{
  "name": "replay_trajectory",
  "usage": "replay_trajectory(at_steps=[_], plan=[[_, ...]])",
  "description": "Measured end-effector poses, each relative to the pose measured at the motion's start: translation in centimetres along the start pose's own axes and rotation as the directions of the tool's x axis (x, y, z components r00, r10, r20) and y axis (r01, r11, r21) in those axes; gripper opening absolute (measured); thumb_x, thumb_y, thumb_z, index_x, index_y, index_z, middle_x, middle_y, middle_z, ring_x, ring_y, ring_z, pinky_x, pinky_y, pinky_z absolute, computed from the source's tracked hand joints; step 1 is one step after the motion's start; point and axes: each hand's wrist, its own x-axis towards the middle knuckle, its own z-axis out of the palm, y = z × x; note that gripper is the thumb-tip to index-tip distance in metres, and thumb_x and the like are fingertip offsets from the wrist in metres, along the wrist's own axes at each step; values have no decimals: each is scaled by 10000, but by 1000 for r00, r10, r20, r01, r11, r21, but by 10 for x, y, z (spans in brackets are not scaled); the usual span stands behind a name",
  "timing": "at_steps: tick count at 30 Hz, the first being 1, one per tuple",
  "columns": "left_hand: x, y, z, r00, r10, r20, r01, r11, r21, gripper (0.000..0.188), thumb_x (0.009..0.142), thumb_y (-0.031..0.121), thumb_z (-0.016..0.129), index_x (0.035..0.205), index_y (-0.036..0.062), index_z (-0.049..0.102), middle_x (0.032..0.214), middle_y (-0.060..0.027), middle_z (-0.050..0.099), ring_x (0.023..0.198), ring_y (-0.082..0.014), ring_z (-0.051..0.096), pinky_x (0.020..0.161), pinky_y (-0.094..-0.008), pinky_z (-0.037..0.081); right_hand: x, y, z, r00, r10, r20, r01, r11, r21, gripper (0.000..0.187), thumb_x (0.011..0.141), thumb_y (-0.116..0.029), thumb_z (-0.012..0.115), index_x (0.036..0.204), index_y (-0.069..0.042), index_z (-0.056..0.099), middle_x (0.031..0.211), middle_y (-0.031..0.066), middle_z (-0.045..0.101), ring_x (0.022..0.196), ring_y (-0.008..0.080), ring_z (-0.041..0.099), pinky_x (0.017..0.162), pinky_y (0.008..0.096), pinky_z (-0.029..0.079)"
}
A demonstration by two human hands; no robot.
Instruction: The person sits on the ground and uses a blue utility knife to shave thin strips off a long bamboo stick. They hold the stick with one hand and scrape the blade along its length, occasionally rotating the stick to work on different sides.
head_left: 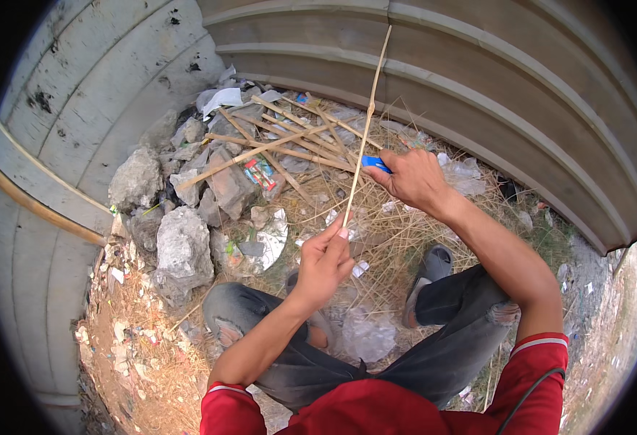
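My left hand [324,264] grips the lower end of a long thin bamboo strip [371,109], with thumb and fingers closed round it. The strip slants up and away, its far tip in front of the metal wall. My right hand [414,177] is closed on a blue utility knife [376,164], held against the strip partway along its length. The knife's blade cannot be made out. Beyond my hands, several flat bamboo strips [264,148] lie crossed in a loose pile over stones and litter.
Grey rocks [185,246] are heaped at the left. A ribbed metal wall [470,65] curves across the back, and a pale panel [108,94] stands at the left. Dry straw and plastic scraps [369,335] cover the ground around my sandalled feet [431,272].
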Motion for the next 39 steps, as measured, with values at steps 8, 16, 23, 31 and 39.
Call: replay_trajectory(at_steps=[8, 16, 23, 31, 39], plan=[[-13, -4, 2, 997, -38, 67, 40, 999, -29, 427, 1088, 201, 439, 1483, 38, 442, 659, 81, 266, 517, -35, 205, 478, -228, 216, 13, 23, -1, 992, 92, -86, -96, 994, -45, 565, 973, -589, 509, 830, -73, 687, 597, 182, 637, 597, 423, 645, 549, 521, 507], [-22, 2, 2, 993, -58, 103, 66, 994, -83, 449, 1092, 226, 430, 1505, 50, 416, 672, 66, 273, 516, -45, 206, 493, -230, 232, 27, 34, 1, 983, 84, -164, -94, 994, -54, 522, 976, -555, 531, 847, -75, 691, 618, 184, 640, 610, 429, 639, 557, 526, 501], [-27, 21, -9, 969, -172, 175, 207, 956, -206, 441, 1102, 231, 379, 1508, 61, 394, 638, 68, 295, 410, -35, 258, 426, -212, 243, 27, 46, 12, 996, 56, -63, -33, 945, 326, 602, 1018, -548, 472, 771, -29, 649, 591, 195, 567, 572, 371, 574, 587, 473, 471], [-20, 26, -19, 947, -198, 254, 278, 903, -329, 432, 1099, 196, 365, 1504, 46, 378, 628, 70, 307, 366, -32, 263, 377, -204, 242, 21, 34, -5, 863, 164, 478, -502, 388, 773, 678, 1029, -636, 384, 610, -103, 362, 511, -21, 293, 442, 101, 281, 430, 294, 251], [-9, 24, -21, 957, -234, 171, 267, 942, -204, 416, 1088, 194, 409, 1470, 31, 427, 622, 73, 314, 387, -32, 263, 387, -212, 229, 10, 64, 1, 903, 131, 410, -358, 756, 547, 678, 989, -626, 475, 643, -44, 496, 523, 77, 433, 488, 237, 444, 506, 393, 376]])
